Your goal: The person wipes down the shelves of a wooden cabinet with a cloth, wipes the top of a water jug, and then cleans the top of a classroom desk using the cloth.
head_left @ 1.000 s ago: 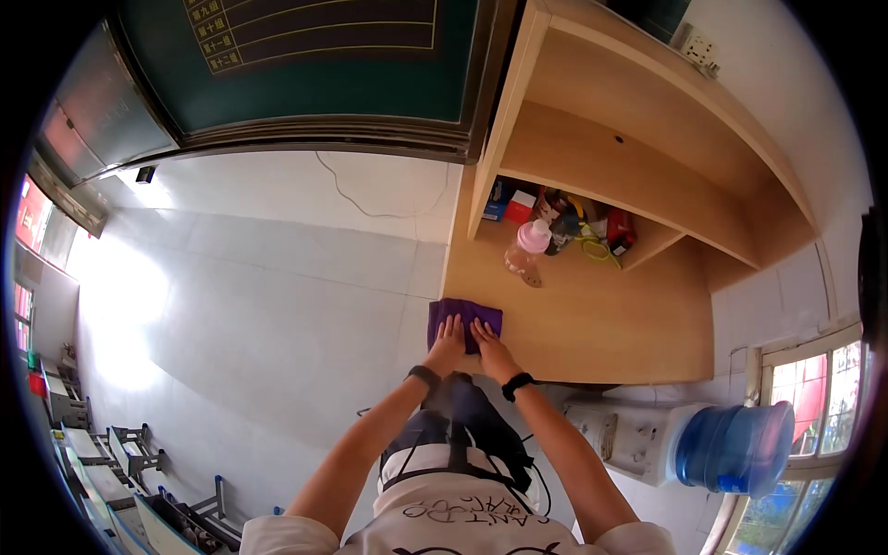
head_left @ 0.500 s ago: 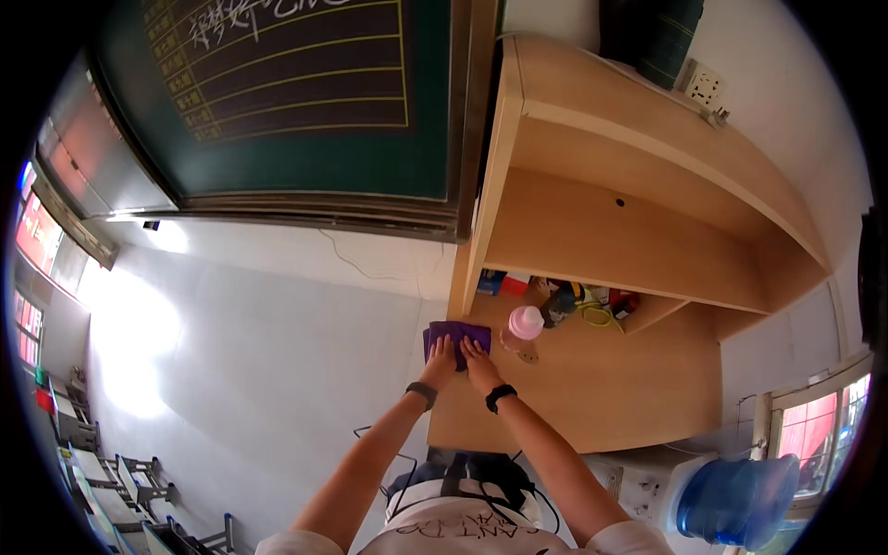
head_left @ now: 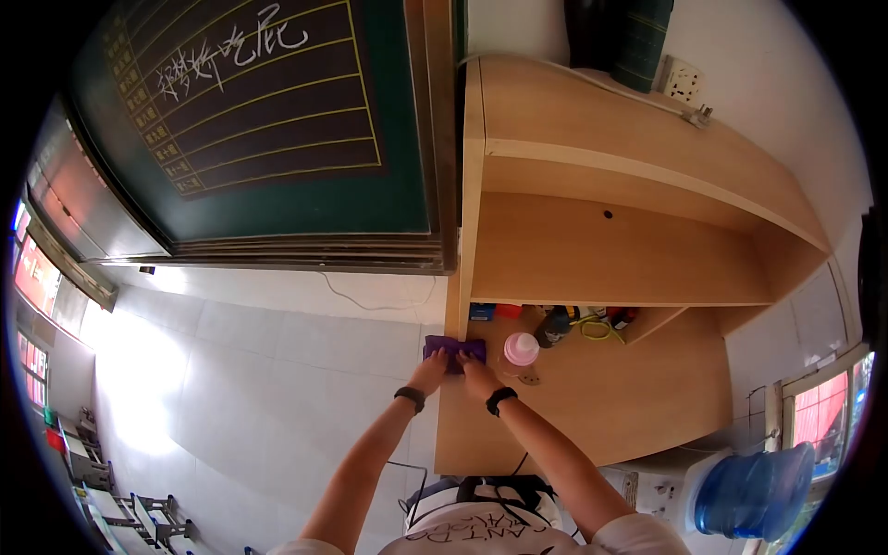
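Observation:
A folded purple cloth [head_left: 456,343] lies at the left edge of the wooden desk. My left hand [head_left: 429,373] grips its near left part, and my right hand [head_left: 478,377] grips the near right part, the two hands close together. Fingers of both hands are bent onto the fabric, hiding some of its near edge. Just right of my right hand stands a clear bottle with a pink lid [head_left: 521,349]. A small flat brownish item [head_left: 529,378] lies beside that bottle.
Under the wooden shelf [head_left: 620,250] are a dark bottle [head_left: 558,326], a blue box [head_left: 481,312] and a yellow-green cord [head_left: 599,329]. A chalkboard [head_left: 277,120] hangs at upper left. A blue water jug [head_left: 754,490] stands at lower right, and desks [head_left: 139,518] at lower left.
The purple cloth now looks shallower from front to back, as if folded over. My fingers, stretched flat on it before, are now bent around its near side. The view has shifted slightly.

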Available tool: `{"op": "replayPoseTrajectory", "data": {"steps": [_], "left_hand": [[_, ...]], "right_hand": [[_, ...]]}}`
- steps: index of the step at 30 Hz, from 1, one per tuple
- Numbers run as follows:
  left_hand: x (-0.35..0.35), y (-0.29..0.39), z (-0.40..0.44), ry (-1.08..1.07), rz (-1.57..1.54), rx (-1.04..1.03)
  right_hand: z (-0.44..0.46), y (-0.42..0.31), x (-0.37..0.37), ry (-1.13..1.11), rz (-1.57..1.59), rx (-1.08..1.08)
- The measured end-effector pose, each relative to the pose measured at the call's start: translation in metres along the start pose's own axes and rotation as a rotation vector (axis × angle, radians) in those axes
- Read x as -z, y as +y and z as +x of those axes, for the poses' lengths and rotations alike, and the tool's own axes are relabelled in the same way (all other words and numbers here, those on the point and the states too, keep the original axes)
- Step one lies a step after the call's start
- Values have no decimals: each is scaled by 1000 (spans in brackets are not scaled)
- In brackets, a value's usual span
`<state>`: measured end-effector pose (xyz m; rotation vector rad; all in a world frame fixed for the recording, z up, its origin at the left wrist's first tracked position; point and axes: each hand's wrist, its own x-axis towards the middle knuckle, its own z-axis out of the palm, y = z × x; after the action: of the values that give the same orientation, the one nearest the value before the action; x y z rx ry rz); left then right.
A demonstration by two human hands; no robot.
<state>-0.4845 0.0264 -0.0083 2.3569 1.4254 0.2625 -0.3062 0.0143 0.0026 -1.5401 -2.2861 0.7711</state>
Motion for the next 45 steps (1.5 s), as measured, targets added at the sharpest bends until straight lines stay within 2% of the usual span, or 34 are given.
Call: {"op": "replayPoseTrajectory", "data": {"steps": [2, 3, 4, 6, 10, 11, 14, 18, 19, 23, 28, 32, 35, 37, 38, 45], "left_hand": [[38, 3, 9, -114, -192, 115], [38, -4, 12, 30, -139, 56], [57, 4, 13, 38, -163, 52], [101, 17, 19, 55, -208, 44], [146, 29, 26, 145, -212, -35], [158, 37, 25, 122, -224, -14], [179, 49, 26, 259, -145, -98], [228, 81, 16, 247, -210, -103], [237, 84, 16, 260, -125, -118], [286, 112, 11, 385, 9, -184], [367, 163, -3, 548, 93, -218], [415, 201, -24, 862, 186, -349], [426, 223, -30, 1148, 252, -519], [424, 230, -31, 1256, 286, -574], [420, 227, -32, 1233, 301, -569], [345, 165, 9, 928, 235, -492]], "right_hand": [[8, -9, 21, 17, 52, -37], [14, -19, 36, 16, 25, -61], [19, -26, 48, 15, 0, -86], [24, -42, 67, 154, -31, -64], [35, -52, 90, 311, -57, 11], [34, -57, 97, 325, -61, -9], [12, -96, 141, 371, -64, -48], [-4, -120, 179, 500, 8, 10], [-6, -125, 189, 546, 39, 40], [-15, -151, 236, 690, 62, 156], [-36, -204, 312, 709, 87, 182], [-56, -241, 350, 905, 64, 362], [-62, -259, 366, 1167, -5, 637], [-59, -260, 374, 1209, -112, 754], [-58, -259, 376, 1227, -166, 810], [-33, -208, 333, 955, -301, 641]]}}
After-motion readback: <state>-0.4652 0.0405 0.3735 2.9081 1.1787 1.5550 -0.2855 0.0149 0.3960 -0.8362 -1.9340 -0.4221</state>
